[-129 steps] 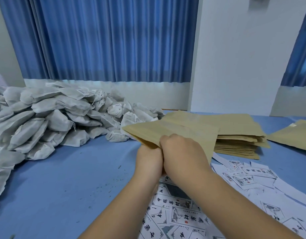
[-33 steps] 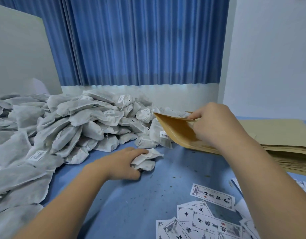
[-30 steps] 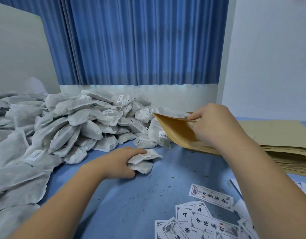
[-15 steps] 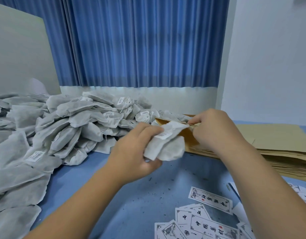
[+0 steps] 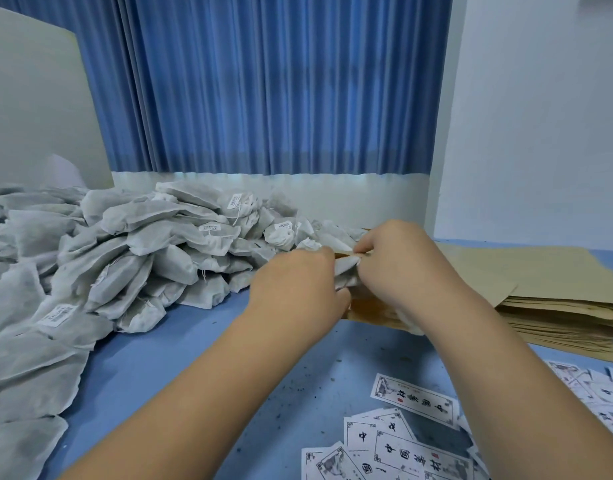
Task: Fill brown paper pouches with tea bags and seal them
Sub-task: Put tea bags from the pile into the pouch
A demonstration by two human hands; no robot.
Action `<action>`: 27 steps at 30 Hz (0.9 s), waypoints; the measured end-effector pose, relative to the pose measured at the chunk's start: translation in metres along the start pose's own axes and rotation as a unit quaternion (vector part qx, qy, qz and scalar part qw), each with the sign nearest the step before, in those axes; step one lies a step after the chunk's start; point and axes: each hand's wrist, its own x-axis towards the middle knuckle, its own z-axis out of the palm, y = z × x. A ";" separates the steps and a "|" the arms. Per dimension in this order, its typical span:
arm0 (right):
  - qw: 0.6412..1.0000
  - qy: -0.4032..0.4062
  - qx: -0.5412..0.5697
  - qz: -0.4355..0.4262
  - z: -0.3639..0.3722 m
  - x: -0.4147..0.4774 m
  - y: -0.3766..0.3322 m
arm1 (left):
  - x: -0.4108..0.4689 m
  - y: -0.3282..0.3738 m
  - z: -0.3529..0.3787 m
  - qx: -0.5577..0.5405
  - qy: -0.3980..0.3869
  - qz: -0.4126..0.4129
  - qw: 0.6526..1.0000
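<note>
Gripping a small bunch of white tea bags (image 5: pixel 346 264), the left hand (image 5: pixel 298 289) has its fingers curled round them, so they show only as a pale sliver between the two hands. Close against it, the right hand (image 5: pixel 402 268) pinches the upper edge of a brown paper pouch (image 5: pixel 374 310) between thumb and forefinger. The tea bags sit right at the pouch's mouth, though how far inside they reach is hidden behind the knuckles. The pouch's lower side shows beneath both hands, low over the blue table (image 5: pixel 166 358). Just to the right lies a stack of flat pouches (image 5: pixel 557 306). To the left, a big heap of loose tea bags (image 5: pixel 142 258) spreads along the table. Printed paper labels (image 5: pixel 414 403) lie scattered nearer the camera, beside the right forearm.
</note>
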 end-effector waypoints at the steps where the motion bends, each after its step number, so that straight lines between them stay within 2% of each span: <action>1: 1.000 0.003 0.002 -0.006 0.001 0.000 -0.001 | 0.000 0.002 -0.001 -0.012 -0.003 -0.001 1.000; 3: 1.000 0.018 0.015 -0.004 0.000 0.000 0.000 | -0.003 0.004 -0.002 -0.131 -0.058 0.009 0.990; 5: 0.999 0.027 0.031 0.001 -0.001 0.001 0.002 | -0.008 0.003 -0.008 -0.290 -0.136 0.014 0.947; 6: 0.999 0.028 0.035 0.004 -0.002 0.002 0.003 | -0.009 0.002 -0.010 -0.328 -0.146 0.022 0.933; 8: 0.998 0.035 0.048 0.009 -0.004 0.001 0.001 | -0.010 -0.004 -0.009 -0.328 -0.110 0.055 0.937; 11: 0.997 0.039 0.062 0.005 -0.005 -0.001 -0.004 | -0.009 -0.010 -0.005 -0.177 -0.057 0.124 0.975; 14: 0.998 0.033 0.048 -0.014 -0.004 -0.001 -0.007 | -0.013 -0.012 0.008 -0.016 -0.066 0.168 0.984; 16: 0.998 0.026 0.057 -0.015 -0.003 -0.002 -0.008 | -0.015 -0.009 0.011 0.008 -0.035 0.161 0.986; 19: 0.996 0.010 0.090 -0.020 0.001 -0.003 -0.011 | -0.012 -0.006 0.010 -0.109 -0.024 0.090 0.990; 21: 0.995 0.020 0.099 -0.027 0.004 -0.003 -0.013 | -0.008 -0.007 0.008 -0.244 -0.054 0.065 0.966; 23: 0.993 0.043 0.105 -0.035 0.007 -0.002 -0.012 | -0.008 -0.006 0.004 -0.319 -0.093 0.056 0.942; 25: 0.991 0.059 0.118 -0.030 0.009 0.000 -0.010 | -0.009 -0.008 0.001 -0.350 -0.100 0.069 0.929; 27: 0.989 0.070 0.133 -0.020 0.011 0.001 -0.007 | -0.008 -0.016 -0.004 -0.326 -0.055 0.109 0.937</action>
